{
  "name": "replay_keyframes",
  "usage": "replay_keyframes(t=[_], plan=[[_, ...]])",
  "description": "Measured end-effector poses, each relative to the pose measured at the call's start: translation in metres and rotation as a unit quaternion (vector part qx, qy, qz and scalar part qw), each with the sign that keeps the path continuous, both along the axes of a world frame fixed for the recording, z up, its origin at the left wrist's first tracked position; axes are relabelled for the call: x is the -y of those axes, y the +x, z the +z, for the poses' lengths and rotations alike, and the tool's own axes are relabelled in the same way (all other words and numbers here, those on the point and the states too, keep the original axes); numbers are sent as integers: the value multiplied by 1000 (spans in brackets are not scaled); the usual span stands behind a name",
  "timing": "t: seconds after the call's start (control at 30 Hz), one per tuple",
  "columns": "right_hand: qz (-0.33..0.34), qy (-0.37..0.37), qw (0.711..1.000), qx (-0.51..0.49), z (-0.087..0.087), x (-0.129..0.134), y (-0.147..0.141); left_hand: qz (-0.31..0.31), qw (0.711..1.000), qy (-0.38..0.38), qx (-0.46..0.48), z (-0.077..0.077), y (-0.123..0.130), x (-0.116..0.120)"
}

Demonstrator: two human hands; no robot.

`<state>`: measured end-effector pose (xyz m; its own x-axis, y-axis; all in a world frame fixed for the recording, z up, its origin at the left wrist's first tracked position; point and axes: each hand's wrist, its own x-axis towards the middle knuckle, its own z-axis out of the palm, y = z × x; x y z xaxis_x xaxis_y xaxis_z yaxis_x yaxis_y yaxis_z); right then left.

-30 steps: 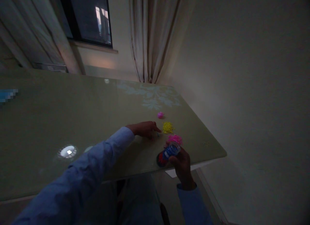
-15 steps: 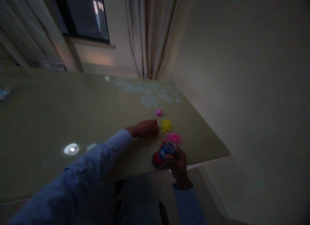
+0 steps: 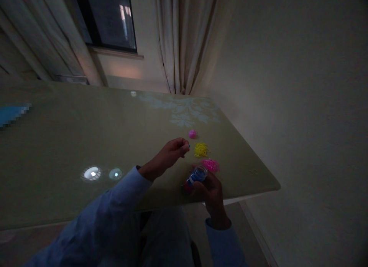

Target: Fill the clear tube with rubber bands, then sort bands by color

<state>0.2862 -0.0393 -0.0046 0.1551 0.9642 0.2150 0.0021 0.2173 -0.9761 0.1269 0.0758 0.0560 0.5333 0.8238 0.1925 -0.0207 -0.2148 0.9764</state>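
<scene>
The left hand (image 3: pixel 175 147) had its thumb and forefinger pinched together on a tiny blue bit (image 3: pixel 189 146), just above the counter (image 3: pixel 143 136) and just left of the yellow pile (image 3: pixel 201 149). The right hand (image 3: pixel 213 187) gripped the jar (image 3: pixel 196 177), fingers wrapped around it, near the counter's close edge; its uncapped mouth leaned up and to the right, blue showing inside near the top and red lower down. Whether its base touched the counter could not be told. The pink pile (image 3: pixel 211 165) lay just beyond the jar's mouth, and the pink lump (image 3: pixel 192 134) sat past the yellow pile. The bit looked easy to lose: a slackened pinch would probably drop it near the yellow strands. A further tip of the jar could spill its contents onto the pink pile, mixing colours, while a slip of the right hand might send it over the edge.
</scene>
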Motion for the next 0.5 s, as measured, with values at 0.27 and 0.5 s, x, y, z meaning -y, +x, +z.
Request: replay_keyframes(t=[0.27, 0.5], plan=[[28, 56, 990, 128, 22, -10, -26, 48, 964, -224, 137, 13, -28, 55], [53, 65, 986, 145, 27, -10, -46, 143, 961, -196, 136, 9, -40, 63]])
